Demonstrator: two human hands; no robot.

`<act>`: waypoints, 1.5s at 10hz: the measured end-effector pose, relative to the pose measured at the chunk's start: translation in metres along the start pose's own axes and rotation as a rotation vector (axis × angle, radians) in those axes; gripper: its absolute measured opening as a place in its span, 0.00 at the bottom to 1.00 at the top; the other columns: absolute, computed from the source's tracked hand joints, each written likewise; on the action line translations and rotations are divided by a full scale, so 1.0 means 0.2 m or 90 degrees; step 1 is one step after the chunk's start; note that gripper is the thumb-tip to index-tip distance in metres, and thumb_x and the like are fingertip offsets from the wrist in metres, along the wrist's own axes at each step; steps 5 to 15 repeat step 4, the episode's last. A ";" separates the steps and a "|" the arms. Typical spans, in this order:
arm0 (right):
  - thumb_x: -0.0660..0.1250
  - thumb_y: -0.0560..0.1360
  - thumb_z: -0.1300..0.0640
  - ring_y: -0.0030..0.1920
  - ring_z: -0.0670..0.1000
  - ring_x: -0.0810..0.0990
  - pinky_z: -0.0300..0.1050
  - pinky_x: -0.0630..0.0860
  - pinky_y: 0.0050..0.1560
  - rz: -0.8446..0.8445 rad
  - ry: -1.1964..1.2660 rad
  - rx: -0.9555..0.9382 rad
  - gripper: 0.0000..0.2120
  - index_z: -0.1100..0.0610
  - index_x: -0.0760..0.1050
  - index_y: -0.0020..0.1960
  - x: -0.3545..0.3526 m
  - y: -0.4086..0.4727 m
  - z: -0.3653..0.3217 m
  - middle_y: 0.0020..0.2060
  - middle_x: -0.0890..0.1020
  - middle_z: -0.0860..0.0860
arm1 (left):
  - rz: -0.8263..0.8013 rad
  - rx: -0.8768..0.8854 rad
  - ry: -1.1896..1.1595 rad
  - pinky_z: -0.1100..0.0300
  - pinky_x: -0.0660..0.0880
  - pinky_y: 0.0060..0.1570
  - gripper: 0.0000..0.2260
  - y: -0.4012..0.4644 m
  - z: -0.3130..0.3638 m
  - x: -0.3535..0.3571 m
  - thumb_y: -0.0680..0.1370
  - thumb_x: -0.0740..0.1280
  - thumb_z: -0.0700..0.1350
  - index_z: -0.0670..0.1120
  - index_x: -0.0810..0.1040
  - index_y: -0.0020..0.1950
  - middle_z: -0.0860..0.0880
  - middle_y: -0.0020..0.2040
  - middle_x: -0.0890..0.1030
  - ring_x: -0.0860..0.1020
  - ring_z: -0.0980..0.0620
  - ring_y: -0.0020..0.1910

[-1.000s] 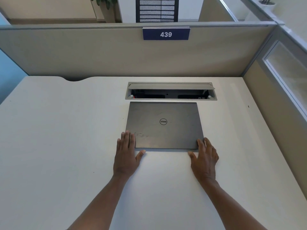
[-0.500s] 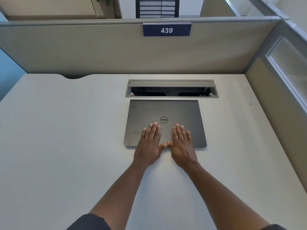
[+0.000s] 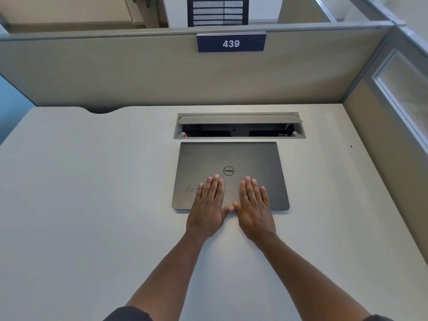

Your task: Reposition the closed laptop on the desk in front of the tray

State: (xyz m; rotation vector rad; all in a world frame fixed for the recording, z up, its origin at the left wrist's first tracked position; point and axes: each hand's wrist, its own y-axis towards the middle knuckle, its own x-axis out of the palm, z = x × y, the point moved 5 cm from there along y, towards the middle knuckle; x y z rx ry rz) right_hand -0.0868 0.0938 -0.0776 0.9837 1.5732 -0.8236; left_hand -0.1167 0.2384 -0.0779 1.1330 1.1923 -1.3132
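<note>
A closed dark grey laptop (image 3: 229,158) with a round logo lies flat on the white desk (image 3: 81,193), its far edge just short of the recessed cable tray (image 3: 239,117), whose lid is raised. My left hand (image 3: 208,205) and my right hand (image 3: 253,205) rest palm-down, side by side, on the near half of the lid. Their fingers are straight and point toward the tray, and the thumb tips touch near the laptop's front edge. Neither hand grips anything.
A beige partition with a blue "439" sign (image 3: 231,43) rises right behind the desk. Another panel with a frosted window (image 3: 407,89) closes off the right side. A curved notch (image 3: 99,110) cuts the desk's back edge at the left.
A second ago my hands held the laptop's two near corners; they then came together onto the middle of the lid. Since half a second ago they have barely moved.
</note>
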 end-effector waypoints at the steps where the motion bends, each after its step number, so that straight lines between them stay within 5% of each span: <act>1: 0.39 0.82 0.46 0.80 0.54 0.41 0.54 0.40 0.79 -0.005 -0.012 0.001 0.31 0.60 0.46 0.80 0.00 0.00 -0.01 0.81 0.48 0.56 | -0.008 0.002 0.010 0.46 0.48 0.80 0.38 0.00 0.00 0.00 0.80 0.40 0.67 0.43 0.50 0.82 0.44 0.83 0.49 0.47 0.46 0.82; 15: 0.44 0.83 0.47 0.79 0.54 0.37 0.54 0.36 0.78 -0.004 0.024 0.009 0.30 0.59 0.40 0.80 -0.03 0.00 -0.03 0.80 0.41 0.56 | -0.030 0.000 -0.012 0.48 0.43 0.80 0.39 -0.01 0.02 -0.05 0.79 0.40 0.67 0.43 0.44 0.82 0.44 0.83 0.43 0.42 0.46 0.82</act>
